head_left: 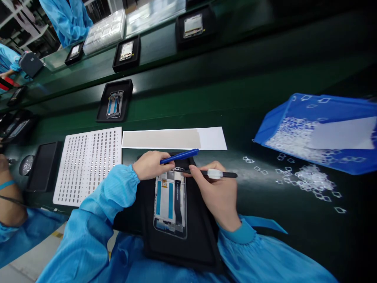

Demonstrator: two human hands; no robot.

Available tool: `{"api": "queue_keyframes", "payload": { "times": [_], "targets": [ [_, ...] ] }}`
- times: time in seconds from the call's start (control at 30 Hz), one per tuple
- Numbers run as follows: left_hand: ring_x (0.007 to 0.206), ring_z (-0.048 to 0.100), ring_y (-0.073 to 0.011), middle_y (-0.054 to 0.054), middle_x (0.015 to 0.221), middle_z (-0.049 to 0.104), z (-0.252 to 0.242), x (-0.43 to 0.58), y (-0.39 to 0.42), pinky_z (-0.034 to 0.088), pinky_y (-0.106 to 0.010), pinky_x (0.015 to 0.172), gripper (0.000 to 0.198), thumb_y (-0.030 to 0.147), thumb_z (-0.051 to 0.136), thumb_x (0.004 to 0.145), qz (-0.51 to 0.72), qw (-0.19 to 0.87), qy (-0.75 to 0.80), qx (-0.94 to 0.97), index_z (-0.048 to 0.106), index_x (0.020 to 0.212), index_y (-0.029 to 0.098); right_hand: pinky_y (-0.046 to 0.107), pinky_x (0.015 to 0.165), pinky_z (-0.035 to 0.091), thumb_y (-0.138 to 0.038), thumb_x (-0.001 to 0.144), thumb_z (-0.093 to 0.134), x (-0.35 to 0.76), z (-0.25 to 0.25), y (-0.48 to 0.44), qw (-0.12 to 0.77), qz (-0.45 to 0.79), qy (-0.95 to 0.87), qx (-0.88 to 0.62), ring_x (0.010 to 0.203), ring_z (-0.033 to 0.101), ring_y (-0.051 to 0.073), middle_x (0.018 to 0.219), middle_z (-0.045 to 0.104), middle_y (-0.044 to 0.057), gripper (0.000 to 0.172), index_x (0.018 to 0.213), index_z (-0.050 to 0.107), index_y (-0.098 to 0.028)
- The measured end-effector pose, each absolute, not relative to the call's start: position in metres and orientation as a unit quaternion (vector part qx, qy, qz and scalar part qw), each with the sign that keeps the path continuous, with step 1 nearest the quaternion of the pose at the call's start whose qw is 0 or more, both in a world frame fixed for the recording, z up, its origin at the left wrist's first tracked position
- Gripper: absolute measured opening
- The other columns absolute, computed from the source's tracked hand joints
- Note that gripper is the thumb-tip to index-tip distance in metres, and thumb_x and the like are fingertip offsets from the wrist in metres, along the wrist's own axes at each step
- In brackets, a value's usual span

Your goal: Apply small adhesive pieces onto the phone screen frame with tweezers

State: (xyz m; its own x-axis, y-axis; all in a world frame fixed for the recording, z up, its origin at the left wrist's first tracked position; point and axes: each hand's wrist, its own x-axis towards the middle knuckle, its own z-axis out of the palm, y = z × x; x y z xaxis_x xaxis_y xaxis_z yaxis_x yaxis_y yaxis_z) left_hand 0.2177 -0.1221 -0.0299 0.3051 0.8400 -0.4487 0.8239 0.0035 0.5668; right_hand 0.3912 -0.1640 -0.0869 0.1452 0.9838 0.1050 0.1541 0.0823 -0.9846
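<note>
An opened phone housing (170,206) with two blue strips and a black ribbon cable lies in a black foam tray (194,245) in front of me. My left hand (153,165) is closed around a blue pen-like tool (180,156), and its fingertips rest at the top end of the phone. From the right, my right hand (219,192) pinches black tweezers (228,175) with a white wrap around them. The tweezer tips point left at the phone's top edge, close to my left fingertips. Any small part between the tips is hidden.
Left stands a white sheet (88,165) with rows of small parts; beyond the tray lie pale strips (161,139). At right are a blue bin (271,125) and a heap of small clear frames (315,179). Another tray (128,92) stands ahead. A co-worker's arm (11,196) is at left.
</note>
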Motion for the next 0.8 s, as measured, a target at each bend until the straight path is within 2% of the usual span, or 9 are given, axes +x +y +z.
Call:
{"api": "queue_keyframes", "payload": {
  "times": [0.3,0.43,0.57,0.8],
  "targets": [
    [0.075,0.063,-0.0176,0.001,0.078,0.069,-0.028,0.226,-0.121,0.041,-0.025,0.065,0.017,0.034,0.061,0.086,-0.048,0.32,0.607,0.726,0.071,0.094,0.024,0.026,0.048,0.043,-0.041,0.085,0.07,0.394,-0.089,-0.166,0.519,0.367,-0.549,-0.543,0.058,0.062,0.02,0.063,0.059,-0.001,0.03,0.068,0.055,-0.022],
    [0.077,0.064,-0.0189,0.0,0.08,0.07,-0.025,0.226,-0.115,0.039,-0.025,0.062,0.017,0.035,0.061,0.086,-0.08,0.322,0.594,0.732,0.071,0.095,0.024,0.027,0.051,0.043,-0.037,0.086,0.07,0.397,-0.094,-0.167,0.529,0.348,-0.556,-0.538,0.059,0.062,0.019,0.066,0.059,-0.001,0.026,0.071,0.055,-0.021],
    [0.078,0.064,-0.0193,0.0,0.081,0.07,-0.022,0.227,-0.114,0.038,-0.026,0.062,0.019,0.035,0.06,0.087,-0.096,0.313,0.593,0.736,0.071,0.097,0.024,0.027,0.05,0.04,-0.037,0.088,0.068,0.398,-0.092,-0.167,0.504,0.339,-0.593,-0.53,0.057,0.058,0.017,0.066,0.058,-0.001,0.026,0.07,0.058,-0.021],
    [0.082,0.065,-0.02,-0.001,0.086,0.071,-0.023,0.227,-0.115,0.041,-0.025,0.066,0.021,0.036,0.059,0.088,-0.098,0.307,0.588,0.742,0.07,0.1,0.024,0.026,0.049,0.039,-0.039,0.089,0.067,0.398,-0.09,-0.166,0.508,0.341,-0.598,-0.518,0.056,0.056,0.016,0.066,0.058,-0.001,0.028,0.07,0.057,-0.021]
  ]
}}
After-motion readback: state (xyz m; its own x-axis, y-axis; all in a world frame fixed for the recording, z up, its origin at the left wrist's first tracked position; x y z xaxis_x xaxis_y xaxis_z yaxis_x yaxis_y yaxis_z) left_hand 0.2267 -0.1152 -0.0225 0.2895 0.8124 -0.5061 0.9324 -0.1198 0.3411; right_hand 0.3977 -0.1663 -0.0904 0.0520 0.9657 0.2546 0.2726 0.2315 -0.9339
